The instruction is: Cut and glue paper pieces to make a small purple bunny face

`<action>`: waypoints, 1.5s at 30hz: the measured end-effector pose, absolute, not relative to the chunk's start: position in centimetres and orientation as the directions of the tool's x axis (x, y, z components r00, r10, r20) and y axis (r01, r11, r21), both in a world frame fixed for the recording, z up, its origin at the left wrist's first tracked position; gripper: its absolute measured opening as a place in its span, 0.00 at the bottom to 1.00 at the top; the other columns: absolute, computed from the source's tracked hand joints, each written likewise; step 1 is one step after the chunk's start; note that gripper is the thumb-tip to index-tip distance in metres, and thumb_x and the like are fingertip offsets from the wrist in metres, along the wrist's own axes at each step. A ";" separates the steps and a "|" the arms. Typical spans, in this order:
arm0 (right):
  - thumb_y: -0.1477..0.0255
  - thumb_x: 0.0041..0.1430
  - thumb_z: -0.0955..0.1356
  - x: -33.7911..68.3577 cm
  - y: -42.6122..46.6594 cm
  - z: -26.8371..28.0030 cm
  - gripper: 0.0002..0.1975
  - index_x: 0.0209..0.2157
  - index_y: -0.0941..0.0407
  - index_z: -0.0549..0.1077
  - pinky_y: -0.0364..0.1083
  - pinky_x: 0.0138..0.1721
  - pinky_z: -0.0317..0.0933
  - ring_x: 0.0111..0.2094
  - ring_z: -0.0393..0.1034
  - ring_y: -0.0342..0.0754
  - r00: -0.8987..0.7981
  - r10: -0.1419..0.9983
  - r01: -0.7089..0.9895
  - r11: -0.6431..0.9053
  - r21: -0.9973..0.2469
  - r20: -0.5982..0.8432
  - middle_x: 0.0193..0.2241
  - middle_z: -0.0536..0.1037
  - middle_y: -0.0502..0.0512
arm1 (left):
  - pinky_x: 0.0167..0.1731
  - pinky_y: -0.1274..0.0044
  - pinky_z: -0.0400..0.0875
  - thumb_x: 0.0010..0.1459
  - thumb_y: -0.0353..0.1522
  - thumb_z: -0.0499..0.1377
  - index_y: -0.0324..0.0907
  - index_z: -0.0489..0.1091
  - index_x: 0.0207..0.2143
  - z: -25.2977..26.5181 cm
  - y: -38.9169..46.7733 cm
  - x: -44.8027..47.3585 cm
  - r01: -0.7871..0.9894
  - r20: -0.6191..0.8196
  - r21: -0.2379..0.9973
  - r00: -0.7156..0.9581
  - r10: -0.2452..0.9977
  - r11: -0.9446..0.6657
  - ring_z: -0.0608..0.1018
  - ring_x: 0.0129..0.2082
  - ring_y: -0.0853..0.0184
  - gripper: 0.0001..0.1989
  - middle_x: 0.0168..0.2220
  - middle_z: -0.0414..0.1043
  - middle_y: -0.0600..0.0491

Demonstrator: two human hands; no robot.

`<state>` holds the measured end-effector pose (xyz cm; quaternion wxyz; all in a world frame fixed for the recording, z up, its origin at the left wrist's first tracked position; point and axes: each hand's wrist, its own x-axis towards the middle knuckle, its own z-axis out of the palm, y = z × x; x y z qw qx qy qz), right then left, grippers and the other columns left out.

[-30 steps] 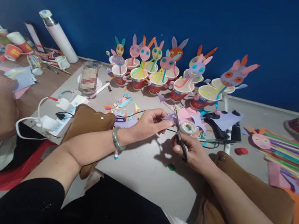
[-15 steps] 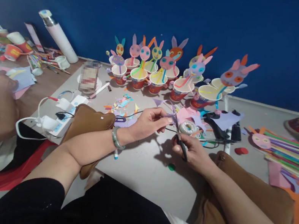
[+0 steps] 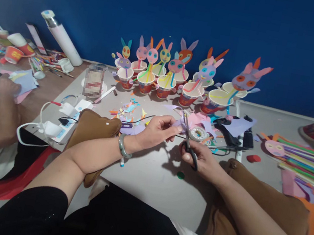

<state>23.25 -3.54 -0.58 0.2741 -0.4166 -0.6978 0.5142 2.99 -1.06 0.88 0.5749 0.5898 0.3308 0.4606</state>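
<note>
My left hand pinches a small piece of purple paper between thumb and fingers. Black-handled scissors are gripped in my right hand, their blades pointing up and away beside the purple paper. Whether the blades touch the paper I cannot tell. Just behind the blades lies a roll of tape among pink paper scraps. A green paper disc rests on the table below my right hand.
Paper cups with rabbit-faced figures stand along the blue wall. Small scraps lie left of centre. A power strip and brown cloth pads flank my arms. Coloured strips lie right. At far left a co-worker's hands hold scissors.
The purple paper has turned slightly in my left hand, and more of it shows. My right hand and the scissors have shifted only a little. The co-worker's hands have moved slightly.
</note>
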 end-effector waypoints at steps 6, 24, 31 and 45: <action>0.37 0.51 0.68 23.3 -3.5 -0.6 0.33 0.23 0.54 0.67 0.46 0.26 0.55 0.24 0.58 0.44 -0.502 0.864 0.316 0.140 -0.938 -0.040 0.20 0.66 0.49 | 0.23 0.80 0.62 0.57 0.51 0.64 0.41 0.65 0.24 0.8 -1.1 2.9 -0.114 0.145 0.987 0.360 0.922 -0.111 0.68 0.20 0.77 0.24 0.19 0.65 0.59; 0.43 0.51 0.71 23.1 -3.5 -0.6 0.29 0.21 0.54 0.65 0.46 0.25 0.53 0.23 0.57 0.43 -0.468 0.883 0.327 0.122 -0.937 -0.048 0.20 0.65 0.49 | 0.22 0.81 0.63 0.54 0.49 0.67 0.41 0.66 0.27 0.4 -0.5 2.8 -0.183 0.134 0.980 0.341 0.931 -0.074 0.68 0.19 0.78 0.22 0.19 0.66 0.60; 0.42 0.51 0.71 23.1 -3.5 -0.7 0.29 0.22 0.54 0.66 0.45 0.25 0.54 0.23 0.57 0.43 -0.462 0.885 0.343 0.119 -0.932 -0.056 0.20 0.65 0.48 | 0.21 0.82 0.64 0.53 0.49 0.68 0.41 0.67 0.28 0.3 -0.4 2.8 -0.209 0.132 0.976 0.320 0.938 -0.066 0.68 0.18 0.77 0.22 0.18 0.67 0.61; 0.40 0.52 0.70 23.2 -3.5 -0.7 0.30 0.22 0.54 0.67 0.46 0.26 0.55 0.23 0.56 0.43 -0.476 0.877 0.324 0.115 -0.939 -0.057 0.19 0.64 0.48 | 0.22 0.81 0.64 0.54 0.48 0.67 0.41 0.66 0.30 0.6 -0.4 2.7 -0.183 0.109 0.982 0.329 0.938 -0.050 0.69 0.19 0.77 0.21 0.20 0.66 0.61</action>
